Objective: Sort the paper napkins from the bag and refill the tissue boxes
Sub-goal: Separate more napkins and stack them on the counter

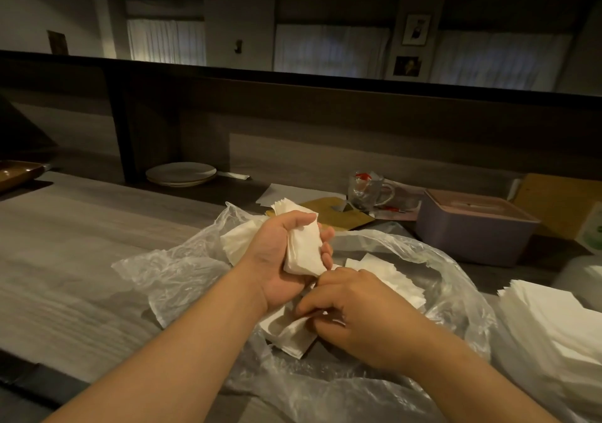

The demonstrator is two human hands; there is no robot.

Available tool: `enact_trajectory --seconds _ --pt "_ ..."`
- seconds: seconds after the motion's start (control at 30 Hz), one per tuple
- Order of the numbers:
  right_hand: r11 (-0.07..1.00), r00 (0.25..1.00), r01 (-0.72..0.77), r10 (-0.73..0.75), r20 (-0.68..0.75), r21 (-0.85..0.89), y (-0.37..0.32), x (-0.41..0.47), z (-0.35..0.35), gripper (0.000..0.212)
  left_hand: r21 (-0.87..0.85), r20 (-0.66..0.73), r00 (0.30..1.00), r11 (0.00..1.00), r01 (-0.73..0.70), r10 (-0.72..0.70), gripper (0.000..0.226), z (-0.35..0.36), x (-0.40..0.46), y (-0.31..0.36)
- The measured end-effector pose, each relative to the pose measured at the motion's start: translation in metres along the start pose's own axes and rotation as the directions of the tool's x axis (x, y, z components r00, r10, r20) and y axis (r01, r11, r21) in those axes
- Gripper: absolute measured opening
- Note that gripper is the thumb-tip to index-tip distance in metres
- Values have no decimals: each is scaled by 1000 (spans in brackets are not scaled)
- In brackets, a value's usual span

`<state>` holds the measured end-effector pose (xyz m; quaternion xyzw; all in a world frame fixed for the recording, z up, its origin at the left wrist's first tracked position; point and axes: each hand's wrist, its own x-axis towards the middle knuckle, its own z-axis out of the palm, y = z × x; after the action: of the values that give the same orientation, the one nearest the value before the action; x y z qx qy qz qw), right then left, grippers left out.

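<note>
The left hand [286, 253] grips a folded wad of napkins [303, 253], fingers curled round it. The right hand [355, 308] pinches more napkins lying on the clear plastic bag [182, 276] on the counter [81, 243]; its fingertips are hidden. A sorted stack [553, 325] is cut off at right, and the pink tissue box [472, 223] stands beyond.

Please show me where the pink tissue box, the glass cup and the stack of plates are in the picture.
pink tissue box [469, 241]: head view, on its front wall.
glass cup [365, 191]: head view, on its clear body, left of the handle.
stack of plates [181, 172]: head view, on the top plate's surface.
</note>
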<state>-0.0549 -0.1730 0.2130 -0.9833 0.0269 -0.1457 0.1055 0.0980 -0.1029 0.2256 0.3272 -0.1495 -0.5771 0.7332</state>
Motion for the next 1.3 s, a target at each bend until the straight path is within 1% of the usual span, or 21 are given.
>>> enact_trajectory --seconds 0.1,0.17,0.23,0.3,0.33,0.4,0.47,0.53,0.57,0.63,0.73,0.83,0.9,0.97,1.0,1.07,1.1,1.17,1.2,1.23,1.3 --pt "1000 1000 -6 6 5 -24 0 -1 1 25 4 -14 1000 1000 -14 14 41 2 -1 0" --pt "1000 999 -16 17 -51 16 0 -2 -2 22 -2 -24 1000 1000 -11 11 39 4 -3 1" --pt "992 990 -63 75 -117 106 -3 -3 -7 15 11 -39 999 1000 18 -18 42 2 -3 2" --pt "962 966 -90 147 -211 260 -4 -5 -16 12 24 -30 998 998 53 -52 55 -1 -3 4" --pt "925 950 -97 196 -244 367 -4 -6 -20 13 30 -30 998 998 62 -61 65 -2 -3 6" --pt "809 929 -113 293 -228 577 -4 -9 -28 15 60 -42 998 997 55 -53 76 -4 -4 7" --pt "692 919 -97 339 -203 716 -4 -9 -33 14 45 -33 999 999 30 -29 75 -4 -5 7" --pt "606 904 -69 373 -207 792 -2 -9 -36 20 13 -5 1000 1000 22 -21 68 2 -10 6" --pt "579 895 -67 394 -207 813 -3 -9 -38 20 39 3 1000 999 24 -24 65 3 -11 5" --pt "565 868 -89 448 -214 821 -4 -7 -41 11 179 23 998 982 57 -62 60 7 -14 3" --pt "569 811 -189 550 -200 800 -4 -5 -43 19 327 66 986 937 123 -153 58 9 -16 -1" --pt "596 793 -253 579 -189 763 -5 -6 -43 16 343 136 965 925 164 -222 66 11 -17 -5" --pt "608 789 -266 583 -194 748 -6 -6 -42 14 333 218 944 928 166 -247 72 9 -18 -6" --pt "648 773 -275 589 -238 711 -5 -4 -37 17 348 287 919 923 161 -268 66 10 -21 -7" --pt "702 764 -282 577 -290 654 -4 -4 -34 20 366 294 919 919 146 -263 56 12 -23 -7" --pt "828 784 -290 493 -377 480 -1 -5 -32 31 380 245 943 917 119 -224 41 13 -24 -9" --pt "864 821 -271 438 -366 424 0 -7 -32 43 365 218 955 924 112 -202 41 13 -24 -9" --pt "895 906 -248 349 -238 370 -1 -11 -33 86 309 191 969 947 93 -157 43 14 -23 -10" --pt "909 932 -259 324 -163 326 -2 -11 -34 110 283 191 972 956 76 -134 39 15 -23 -10" --pt "924 945 -272 309 -105 271 -5 -12 -34 126 267 203 972 962 57 -114 32 16 -24 -11" --pt "941 952 -275 295 -83 196 -8 -11 -33 134 274 236 966 961 41 -109 26 17 -28 -12"
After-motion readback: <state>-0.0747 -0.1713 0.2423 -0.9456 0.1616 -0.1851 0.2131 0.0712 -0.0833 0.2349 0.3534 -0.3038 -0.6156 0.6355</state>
